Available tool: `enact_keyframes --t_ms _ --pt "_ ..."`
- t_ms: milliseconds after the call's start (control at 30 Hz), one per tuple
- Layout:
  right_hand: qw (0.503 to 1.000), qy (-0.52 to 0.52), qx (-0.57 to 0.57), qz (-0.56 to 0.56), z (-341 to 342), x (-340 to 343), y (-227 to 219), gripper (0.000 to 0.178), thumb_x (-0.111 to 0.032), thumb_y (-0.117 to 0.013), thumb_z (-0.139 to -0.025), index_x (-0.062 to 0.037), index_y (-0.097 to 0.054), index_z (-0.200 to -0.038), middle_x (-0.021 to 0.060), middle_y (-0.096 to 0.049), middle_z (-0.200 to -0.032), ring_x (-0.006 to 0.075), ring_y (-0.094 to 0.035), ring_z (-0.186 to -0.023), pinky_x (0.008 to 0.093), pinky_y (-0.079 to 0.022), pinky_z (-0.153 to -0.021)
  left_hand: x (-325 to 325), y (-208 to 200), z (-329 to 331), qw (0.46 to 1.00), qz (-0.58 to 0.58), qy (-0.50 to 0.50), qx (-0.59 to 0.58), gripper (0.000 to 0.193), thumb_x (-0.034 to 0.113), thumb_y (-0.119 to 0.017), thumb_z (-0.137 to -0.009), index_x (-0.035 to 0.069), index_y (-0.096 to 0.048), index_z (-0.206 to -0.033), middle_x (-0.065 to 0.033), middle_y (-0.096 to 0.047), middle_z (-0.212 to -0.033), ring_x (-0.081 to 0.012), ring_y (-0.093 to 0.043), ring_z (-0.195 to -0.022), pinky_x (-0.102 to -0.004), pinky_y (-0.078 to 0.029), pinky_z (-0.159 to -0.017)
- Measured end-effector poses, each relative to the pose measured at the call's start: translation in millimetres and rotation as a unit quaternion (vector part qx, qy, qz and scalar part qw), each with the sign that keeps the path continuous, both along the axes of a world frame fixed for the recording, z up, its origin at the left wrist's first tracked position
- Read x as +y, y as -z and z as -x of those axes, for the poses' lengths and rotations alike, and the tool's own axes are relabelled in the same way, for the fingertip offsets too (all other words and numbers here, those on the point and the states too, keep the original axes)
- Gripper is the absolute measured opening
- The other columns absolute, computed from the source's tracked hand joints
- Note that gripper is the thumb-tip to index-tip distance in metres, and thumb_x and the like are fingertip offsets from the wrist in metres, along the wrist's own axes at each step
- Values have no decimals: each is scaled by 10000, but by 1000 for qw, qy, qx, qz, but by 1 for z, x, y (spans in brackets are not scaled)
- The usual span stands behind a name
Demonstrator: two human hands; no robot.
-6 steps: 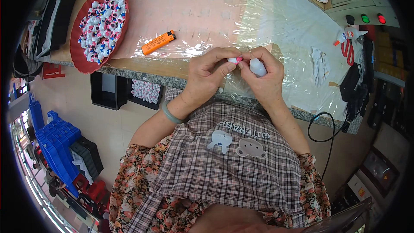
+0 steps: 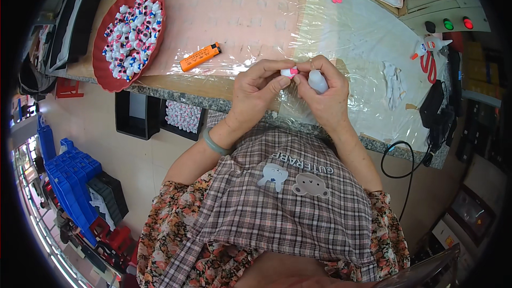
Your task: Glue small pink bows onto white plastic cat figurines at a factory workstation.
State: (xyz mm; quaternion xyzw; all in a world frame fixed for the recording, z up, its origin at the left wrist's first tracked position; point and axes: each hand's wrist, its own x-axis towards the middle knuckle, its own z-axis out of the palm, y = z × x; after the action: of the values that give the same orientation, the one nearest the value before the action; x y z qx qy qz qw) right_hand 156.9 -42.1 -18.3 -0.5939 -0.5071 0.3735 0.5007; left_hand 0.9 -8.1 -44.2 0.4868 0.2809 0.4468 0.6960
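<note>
Near the table's front edge, my left hand (image 2: 255, 89) pinches a small white and pink figurine (image 2: 287, 72) between thumb and fingers. My right hand (image 2: 333, 98) is curled round a small whitish squeeze bottle (image 2: 318, 82), its rounded end toward me. The thumb and index finger of that hand also meet at the figurine's pink part. What lies between those fingertips is too small to make out. Left of the hands, an orange lighter (image 2: 200, 56) rests on the plastic-covered table (image 2: 234, 21).
A red scalloped bowl (image 2: 98, 64) at the left holds many small painted figurines. Below the table edge stand a black bin (image 2: 124, 122) and a tray of white-pink pieces (image 2: 182, 116). Two pink bits (image 2: 336, 1) lie far back. Red-handled scissors (image 2: 428, 69) and a white bottle (image 2: 434, 45) are at right.
The whole view has shifted slightly, so the bowl and lighter appear a little lower and further right. More of the figurine's white side shows between my fingers. Both hands keep their grip.
</note>
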Motion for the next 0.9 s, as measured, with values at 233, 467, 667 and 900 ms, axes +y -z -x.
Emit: enact_keyframes --t_ms 233,467,667,900 --pt "999 -17 25 23 -3 -1 -4 119 6 -655 -772 -26 -623 -883 55 -637 -836 128 -609 -752 259 -480 -678 0 1 4 998 39 25 -39 278 -16 -594 -899 -29 -578 -1177 -110 -625 -1142 -158 -596 -1063 -269 -486 -930" --pt "999 -24 -21 -16 -4 5 1 116 12 -648 -777 -26 -623 -884 45 -635 -804 107 -606 -715 250 -482 -630 7 2 4 999 35 17 -20 271 -23 -598 -892 -25 -590 -1163 -105 -633 -1141 -153 -603 -1053 -264 -492 -920" --pt "998 -8 49 38 1 8 -8 60 30 -614 -832 1 -592 -880 43 -608 -756 81 -576 -586 224 -456 -524 6 -7 1 999 35 3 15 242 -4 -596 -900 -27 -597 -1141 -97 -641 -1122 -138 -608 -1027 -254 -496 -891" --pt "996 -44 63 53 -5 0 -10 114 3 -677 -819 7 -585 -885 39 -607 -765 70 -558 -602 218 -454 -537 -3 -6 1 999 39 17 -5 270 -25 -580 -903 -36 -581 -1173 -123 -645 -1121 -154 -613 -1024 -273 -505 -891"
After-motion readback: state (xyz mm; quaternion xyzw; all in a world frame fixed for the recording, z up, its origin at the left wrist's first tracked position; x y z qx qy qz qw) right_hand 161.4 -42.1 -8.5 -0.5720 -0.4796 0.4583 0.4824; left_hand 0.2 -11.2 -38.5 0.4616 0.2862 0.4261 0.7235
